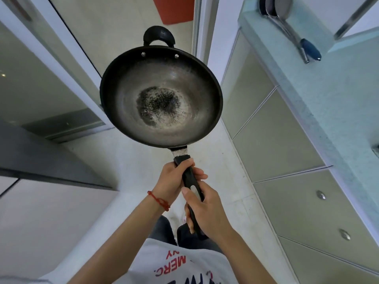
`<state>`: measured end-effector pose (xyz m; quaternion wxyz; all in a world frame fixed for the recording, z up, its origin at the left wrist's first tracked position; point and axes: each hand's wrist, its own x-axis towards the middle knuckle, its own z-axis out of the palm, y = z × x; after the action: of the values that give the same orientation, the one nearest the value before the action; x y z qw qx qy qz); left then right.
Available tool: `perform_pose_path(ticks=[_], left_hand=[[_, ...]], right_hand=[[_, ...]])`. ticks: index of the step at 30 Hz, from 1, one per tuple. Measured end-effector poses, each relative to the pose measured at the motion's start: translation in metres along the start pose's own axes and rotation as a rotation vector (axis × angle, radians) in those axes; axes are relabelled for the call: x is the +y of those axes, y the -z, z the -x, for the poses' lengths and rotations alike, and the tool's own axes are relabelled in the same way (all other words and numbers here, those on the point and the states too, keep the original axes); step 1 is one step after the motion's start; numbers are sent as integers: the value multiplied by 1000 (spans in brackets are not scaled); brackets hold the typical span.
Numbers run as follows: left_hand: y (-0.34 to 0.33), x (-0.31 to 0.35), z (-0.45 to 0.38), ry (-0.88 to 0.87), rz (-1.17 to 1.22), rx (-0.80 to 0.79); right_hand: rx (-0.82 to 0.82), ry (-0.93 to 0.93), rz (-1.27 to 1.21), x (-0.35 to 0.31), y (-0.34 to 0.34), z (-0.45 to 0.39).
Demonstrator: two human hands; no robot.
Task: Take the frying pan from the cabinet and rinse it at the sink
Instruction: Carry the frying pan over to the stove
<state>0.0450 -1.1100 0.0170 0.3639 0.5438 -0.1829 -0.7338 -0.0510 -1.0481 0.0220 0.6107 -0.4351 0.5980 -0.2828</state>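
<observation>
Over pale floor (127,160), both hands grip the frying pan (161,95).

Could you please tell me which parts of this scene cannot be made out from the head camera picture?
- Sink: outside the head view; only a dark fitting, cut by the right edge, shows on the pale blue countertop.
- Long black pan handle: middle and end covered by the left hand and right hand.
- Dark round frying pan: underside faces away.
- Metal ladles with blue grip: bowls clipped by the top edge.

Pale tiled floor (123,160), grey-green drawers (287,140) under a teal counter (338,89), perhaps glass door (30,89) left
</observation>
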Motion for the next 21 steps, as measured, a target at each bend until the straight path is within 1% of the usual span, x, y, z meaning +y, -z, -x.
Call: perform_pose_path(ticks=[9,14,21], left_hand=[[-48,45,-61,3,-13,-34],[-65,59,-83,26,-56,-78],[-74,75,-115,85,-136,-164]], right_hand=[[74,0,26,-30,48,-62],[81,-37,-79,-47,65,-75],[169,-75,-156,-58,66,-97]])
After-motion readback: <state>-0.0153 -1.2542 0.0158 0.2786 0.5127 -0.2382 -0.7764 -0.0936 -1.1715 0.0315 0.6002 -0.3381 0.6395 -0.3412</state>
